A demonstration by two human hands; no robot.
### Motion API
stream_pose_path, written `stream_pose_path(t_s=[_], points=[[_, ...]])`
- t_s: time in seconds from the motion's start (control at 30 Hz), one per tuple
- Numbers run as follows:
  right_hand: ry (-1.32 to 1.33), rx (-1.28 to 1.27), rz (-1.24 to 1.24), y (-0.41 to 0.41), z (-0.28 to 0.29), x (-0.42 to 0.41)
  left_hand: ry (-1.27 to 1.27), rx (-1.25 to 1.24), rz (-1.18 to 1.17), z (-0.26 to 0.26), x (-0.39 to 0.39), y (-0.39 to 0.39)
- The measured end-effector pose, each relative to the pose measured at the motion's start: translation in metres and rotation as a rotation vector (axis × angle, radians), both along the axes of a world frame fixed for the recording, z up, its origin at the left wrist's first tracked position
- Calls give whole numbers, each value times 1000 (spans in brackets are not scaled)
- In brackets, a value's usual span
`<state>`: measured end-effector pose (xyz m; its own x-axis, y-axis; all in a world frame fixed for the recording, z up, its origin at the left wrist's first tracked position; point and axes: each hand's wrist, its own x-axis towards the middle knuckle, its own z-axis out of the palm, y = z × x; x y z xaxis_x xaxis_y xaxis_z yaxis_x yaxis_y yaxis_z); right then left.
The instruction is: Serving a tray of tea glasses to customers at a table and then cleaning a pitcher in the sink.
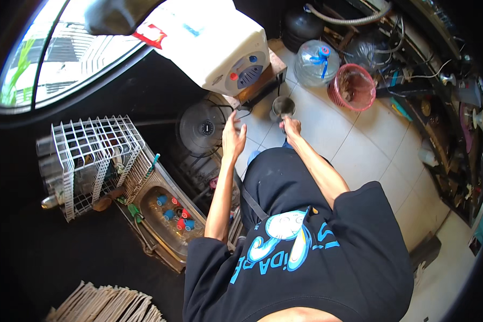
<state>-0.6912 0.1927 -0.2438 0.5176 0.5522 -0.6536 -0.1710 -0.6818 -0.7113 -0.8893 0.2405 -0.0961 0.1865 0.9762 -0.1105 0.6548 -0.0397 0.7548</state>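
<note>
My right hand [292, 127] grips a small round metal cup or dipper [283, 106] over the tiled floor [320, 124]. Its contents are hard to make out, and the fingers cover its handle. To the left, my left hand [234, 140] is held up with fingers apart and nothing in them. Close beside that hand stands a round fan [206, 127] with a dark grille. Ahead of both hands, a white water dispenser [237, 52] with a red and a blue tap sits on a low stand [261, 86].
A large clear water bottle [316, 66] and a red plastic bin [352, 88] stand ahead right. On the left, a metal sink [155, 229] contains several red and blue caps, near a white wire dish rack [98, 151]. Cluttered shelving [446, 141] lines the right.
</note>
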Motion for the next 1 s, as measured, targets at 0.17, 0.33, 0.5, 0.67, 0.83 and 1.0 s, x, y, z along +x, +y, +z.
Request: stream_pose_path(t_s=[0.17,0.33,0.5,0.67,0.83,1.0], points=[[-28,-55,-47,45,-6,-32,264,54,-119,9,19,65],[112,-41,-153,93,-7,-74,491,-12,-265,1,25,104],[-31,-110,-164,120,-48,-92,550,-86,-380,-11,36,122],[-20,-77,-105,143,-35,-126,677,-236,-519,-13,12,139],[5,-15,-245,159,-30,-152,770,-250,-664,-11,2,151],[-37,38,-328,160,-35,-163,755,-154,-748,-12,-2,155]])
